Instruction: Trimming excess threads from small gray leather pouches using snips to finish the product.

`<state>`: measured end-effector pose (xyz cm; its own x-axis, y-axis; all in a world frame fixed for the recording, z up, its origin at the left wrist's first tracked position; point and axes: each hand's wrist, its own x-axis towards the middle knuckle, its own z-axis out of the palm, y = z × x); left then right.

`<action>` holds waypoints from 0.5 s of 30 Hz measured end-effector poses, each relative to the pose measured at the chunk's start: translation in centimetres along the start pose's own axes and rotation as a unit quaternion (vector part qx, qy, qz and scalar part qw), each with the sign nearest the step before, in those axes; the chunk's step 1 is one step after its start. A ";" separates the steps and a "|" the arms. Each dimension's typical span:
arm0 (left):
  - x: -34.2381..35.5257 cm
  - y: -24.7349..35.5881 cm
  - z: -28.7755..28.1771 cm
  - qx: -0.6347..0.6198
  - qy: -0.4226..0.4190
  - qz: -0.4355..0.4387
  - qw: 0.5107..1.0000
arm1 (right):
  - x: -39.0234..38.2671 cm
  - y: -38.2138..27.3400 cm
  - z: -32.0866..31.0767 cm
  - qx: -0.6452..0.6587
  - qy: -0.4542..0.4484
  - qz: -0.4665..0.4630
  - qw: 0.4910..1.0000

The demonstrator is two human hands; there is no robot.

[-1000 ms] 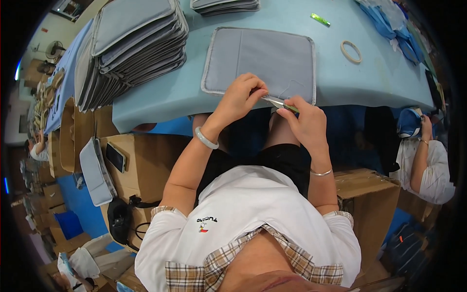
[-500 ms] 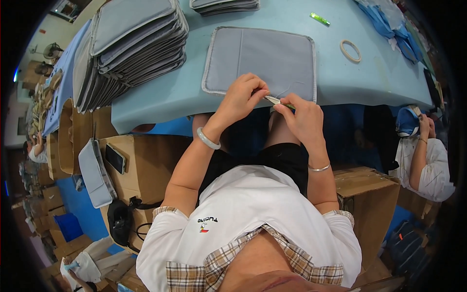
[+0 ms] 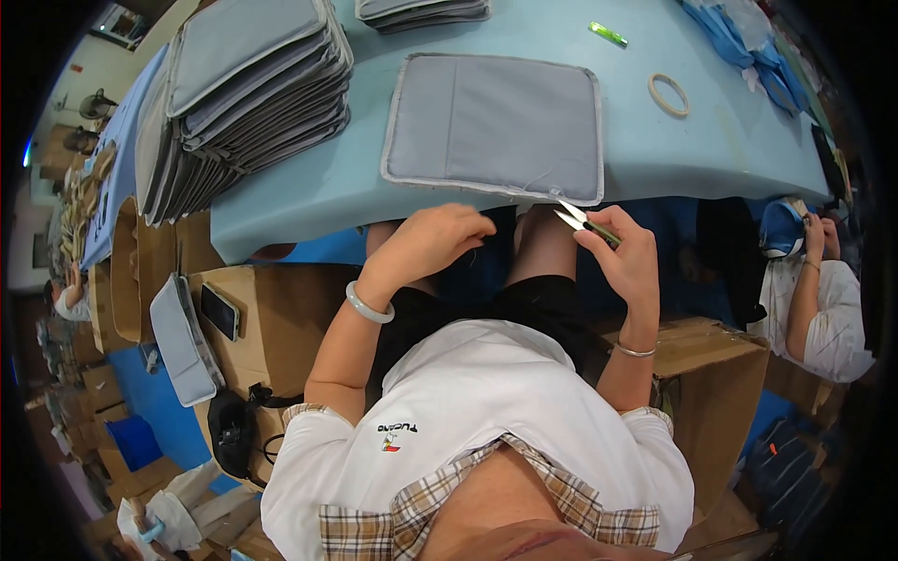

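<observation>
A grey padded fabric panel (image 3: 494,122) with bound edges lies flat at the table's front edge, loose thread on its lower right. My right hand (image 3: 625,251) grips green-handled thread snips (image 3: 589,224), their blades parted and pointing up-left, just below the panel's lower right edge. My left hand (image 3: 444,238) hangs below the panel, left of the snips, fingertips curled together; what they hold, perhaps a wisp of thread, is too small to make out.
Tall stacked grey panels (image 3: 257,89) and another stack (image 3: 421,11) stand on the pale blue table (image 3: 730,150), with a tape roll (image 3: 668,94), green item (image 3: 608,35) and blue fabric (image 3: 767,65). Cardboard boxes (image 3: 281,327) flank me; a phone (image 3: 220,312) rests left. A co-worker (image 3: 809,309) sits right.
My hands have moved apart and down from the panel's front edge, the left leftward and the right rightward with the snips, whose blades now show spread.
</observation>
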<state>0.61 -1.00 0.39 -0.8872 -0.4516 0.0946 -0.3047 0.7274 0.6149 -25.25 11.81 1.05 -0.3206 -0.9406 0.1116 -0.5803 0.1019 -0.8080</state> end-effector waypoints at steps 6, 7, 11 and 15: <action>5.0 2.2 0.5 0.057 0.231 0.046 0.970 | -0.3 0.8 0.2 0.032 0.019 0.028 0.999; 5.3 1.6 0.8 0.057 0.231 0.048 0.970 | -0.4 0.9 0.3 0.032 0.021 0.028 0.999; 5.6 -0.1 1.5 0.002 0.185 0.034 0.982 | -0.7 1.0 0.3 0.052 0.039 0.012 0.998; 5.5 0.0 0.5 -0.158 0.156 -0.051 0.974 | -0.6 0.7 0.6 0.054 0.026 0.016 0.998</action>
<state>-4.42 -3.20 0.59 -0.6940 -0.6844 0.2235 -0.2205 0.4976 0.8389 -25.01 12.23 0.12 -0.3768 -0.9195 0.1121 -0.4856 0.0931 -0.8692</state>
